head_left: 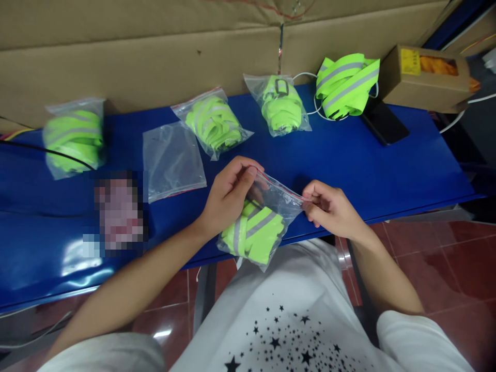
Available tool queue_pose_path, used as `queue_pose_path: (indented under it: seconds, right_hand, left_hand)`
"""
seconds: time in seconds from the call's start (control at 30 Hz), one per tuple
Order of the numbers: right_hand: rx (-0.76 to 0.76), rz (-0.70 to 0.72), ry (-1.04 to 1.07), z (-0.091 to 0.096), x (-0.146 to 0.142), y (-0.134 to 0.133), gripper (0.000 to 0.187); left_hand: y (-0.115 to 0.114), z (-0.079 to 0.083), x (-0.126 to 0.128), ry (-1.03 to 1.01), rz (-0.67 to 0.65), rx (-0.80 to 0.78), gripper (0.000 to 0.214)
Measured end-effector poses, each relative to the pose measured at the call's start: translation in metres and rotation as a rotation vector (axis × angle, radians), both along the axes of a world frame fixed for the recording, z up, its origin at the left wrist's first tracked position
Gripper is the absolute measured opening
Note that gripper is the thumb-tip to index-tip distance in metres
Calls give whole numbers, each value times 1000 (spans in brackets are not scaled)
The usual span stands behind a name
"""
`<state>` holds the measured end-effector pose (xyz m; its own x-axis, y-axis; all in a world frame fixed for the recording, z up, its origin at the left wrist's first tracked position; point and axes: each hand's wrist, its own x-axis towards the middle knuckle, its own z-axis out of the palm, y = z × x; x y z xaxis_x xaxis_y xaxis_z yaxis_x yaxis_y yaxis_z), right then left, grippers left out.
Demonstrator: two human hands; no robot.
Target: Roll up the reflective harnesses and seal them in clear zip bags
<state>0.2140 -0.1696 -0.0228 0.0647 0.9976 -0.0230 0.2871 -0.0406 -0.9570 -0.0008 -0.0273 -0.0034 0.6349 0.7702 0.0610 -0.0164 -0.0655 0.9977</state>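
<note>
Both my hands grip the red-edged top of a clear zip bag point(284, 194) near the table's front edge. Inside it lies a folded neon-yellow reflective strap point(259, 232) with grey stripes. My left hand point(232, 194) is closed on the bag's upper left corner, thumb on top. My right hand point(327, 206) pinches the upper right corner between thumb and fingers. Just beyond my left hand, flat clear zip bags point(174, 161) lie on the blue table point(349, 170). Behind them is a filled bag point(215, 124) with another neon strap bundle.
More bagged neon straps stand at the far left point(73, 137) and back middle point(282, 106). A loose strap bundle point(346, 85) rests by a white cable, a black phone point(385, 121) and a cardboard box point(430, 77). A blurred-out item point(120, 212) lies left. Cardboard point(155, 67) lines the back.
</note>
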Motion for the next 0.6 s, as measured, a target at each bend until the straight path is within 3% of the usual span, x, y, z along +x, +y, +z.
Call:
queue_pose_path:
  seconds: [0.6]
  right_hand:
    - [-15, -10, 27, 2, 1, 1, 14]
  left_hand:
    - [-4, 0, -1, -67, 64, 46, 22]
